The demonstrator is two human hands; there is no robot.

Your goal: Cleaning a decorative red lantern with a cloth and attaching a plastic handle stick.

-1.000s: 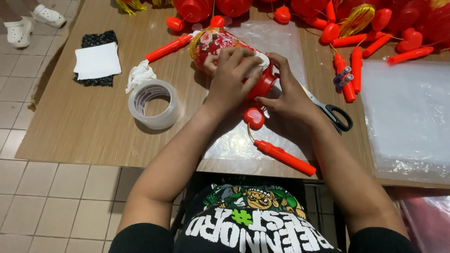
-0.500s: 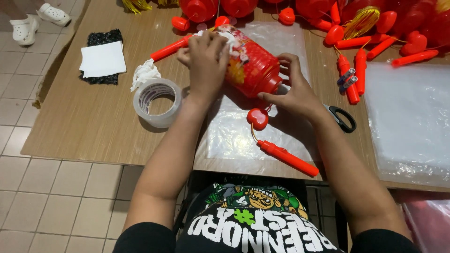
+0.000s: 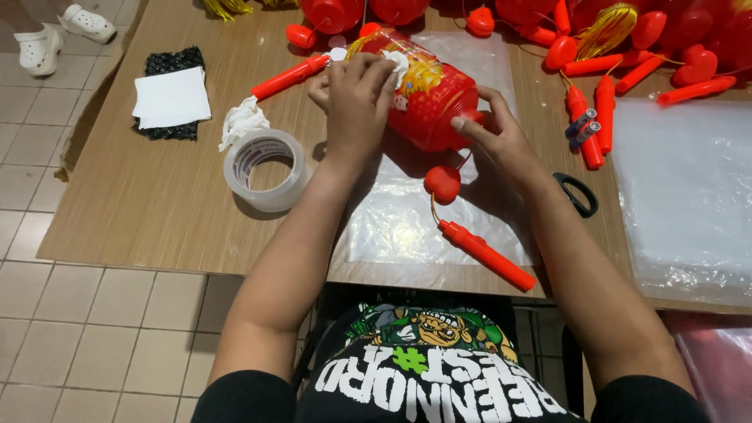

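Wooden bench (image 3: 141,211): both hands, left hand (image 3: 356,94) and right hand (image 3: 489,133), closed around a red lantern (image 3: 427,94). It is probably light, thin-walled and crushable, best held at the ends.

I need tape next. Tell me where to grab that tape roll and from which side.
Take the tape roll by its rim, a thumb in the open core and fingers on the outer wall, from above. It lies flat on the table with its hole facing up. The left hand, now on the lantern, is nearest.
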